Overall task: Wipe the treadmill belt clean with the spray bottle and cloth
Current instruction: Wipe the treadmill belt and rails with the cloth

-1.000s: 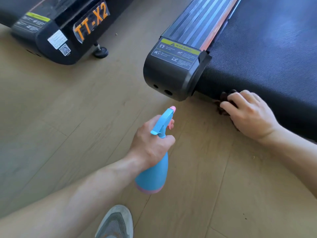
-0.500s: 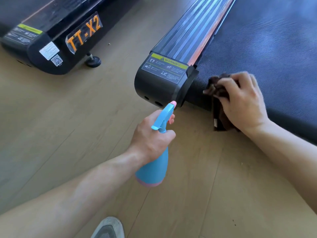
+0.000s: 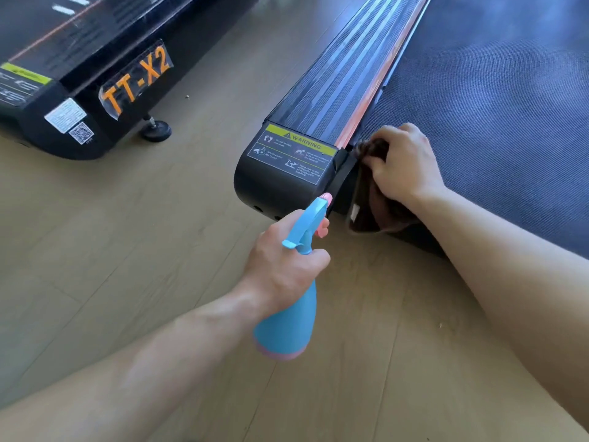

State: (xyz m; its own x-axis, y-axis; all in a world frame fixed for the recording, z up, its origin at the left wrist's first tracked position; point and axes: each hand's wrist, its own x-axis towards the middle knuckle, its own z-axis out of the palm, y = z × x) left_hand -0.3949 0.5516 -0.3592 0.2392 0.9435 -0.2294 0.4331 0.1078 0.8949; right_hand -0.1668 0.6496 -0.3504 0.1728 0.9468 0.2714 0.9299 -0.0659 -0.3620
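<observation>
My left hand (image 3: 283, 260) grips a light-blue spray bottle (image 3: 288, 327) with a pink nozzle and base, held above the wooden floor with the nozzle pointing at the treadmill's rear corner. My right hand (image 3: 403, 164) holds a dark brown cloth (image 3: 366, 205) bunched against the near left corner of the black treadmill belt (image 3: 497, 106). Part of the cloth hangs down over the belt's rear edge. My fingers hide the rest of it.
A ribbed side rail (image 3: 344, 74) with an orange stripe and a black end cap (image 3: 280, 173) carrying a warning label lies left of the belt. A second treadmill (image 3: 79, 90) marked TT-X2 stands at upper left. Wooden floor (image 3: 127, 250) lies between them.
My right hand carried the cloth from the floor by the rear edge up onto the belt's corner beside the rail. My left hand kept the bottle almost still.
</observation>
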